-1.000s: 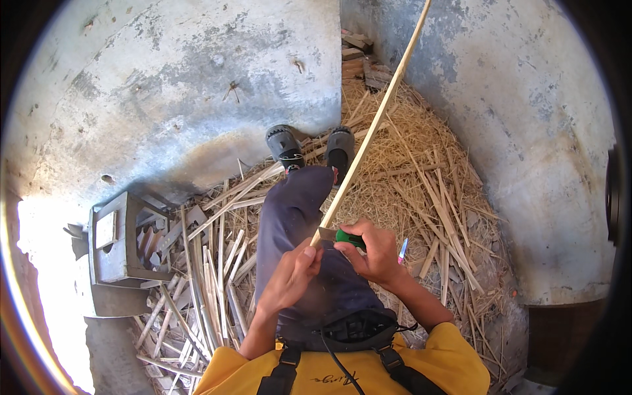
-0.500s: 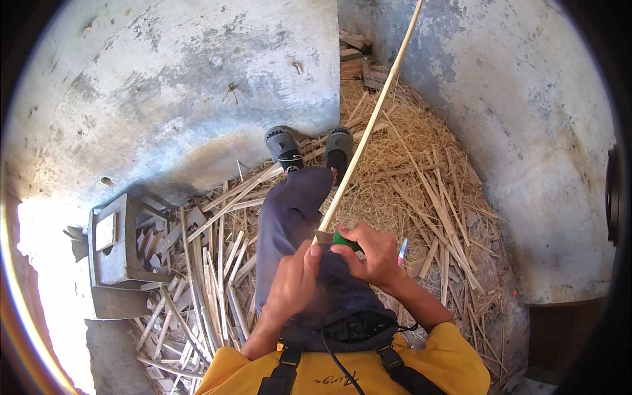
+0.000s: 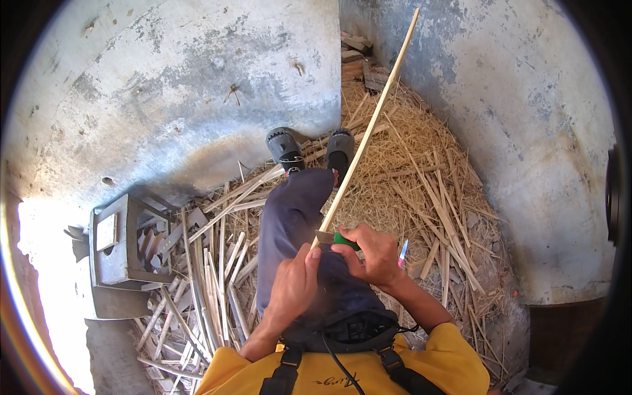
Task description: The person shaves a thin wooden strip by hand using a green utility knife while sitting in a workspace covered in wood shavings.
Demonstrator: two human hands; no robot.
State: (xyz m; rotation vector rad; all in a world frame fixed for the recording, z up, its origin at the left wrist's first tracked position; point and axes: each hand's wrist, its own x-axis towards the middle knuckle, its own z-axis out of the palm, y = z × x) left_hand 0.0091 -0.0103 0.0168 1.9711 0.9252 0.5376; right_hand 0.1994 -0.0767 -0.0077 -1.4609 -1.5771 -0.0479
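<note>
A long, pale, thin strip of wood or bamboo (image 3: 362, 149) slants from my lap up past my shoes toward the far corner. Its near end is pinched in my left hand (image 3: 294, 279), thumb on top. My right hand (image 3: 372, 257) grips the green handle of a knife (image 3: 345, 241). The short metal blade lies across the strip, touching it just beyond my left thumb. Part of the handle is covered by my right fingers.
Shavings (image 3: 408, 151) heap against the right wall. Loose split sticks (image 3: 210, 276) lie to the left, near a grey wooden box (image 3: 110, 247). Right of my right hand lies a pink-handled knife (image 3: 402, 253). Concrete walls (image 3: 197, 79) close in ahead and right.
The strip has slid back toward me, and its far tip now shows below the top edge. Both hands and the green-handled knife have stayed nearly in place.
</note>
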